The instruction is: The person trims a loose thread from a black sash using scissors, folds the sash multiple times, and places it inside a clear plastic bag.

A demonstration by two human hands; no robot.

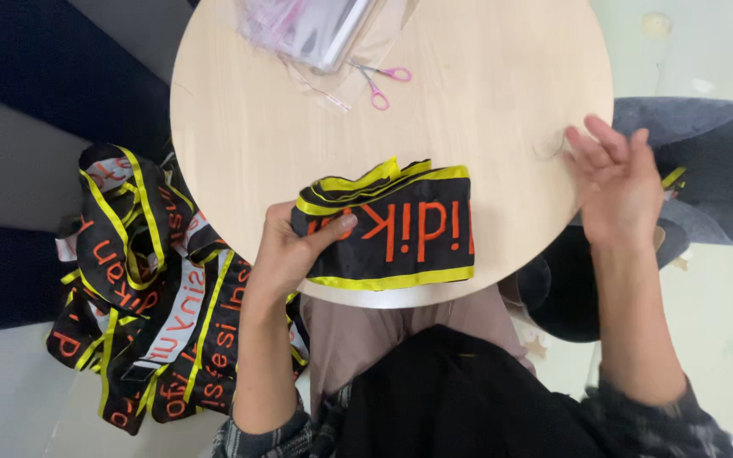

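A folded black sash (400,229) with yellow edging and orange letters lies on the near part of a round pale wooden table (468,110). My left hand (286,250) grips the sash's left end, thumb on top. My right hand (617,182) hovers at the table's right edge, fingers spread and holding nothing, apart from the sash.
A heap of similar black, yellow and orange sashes (146,288) lies at my left, below table level. Pink-handled scissors (379,80) and a stack of clear plastic bags (311,25) sit at the table's far side. A dark grey cushion (706,161) is at the right.
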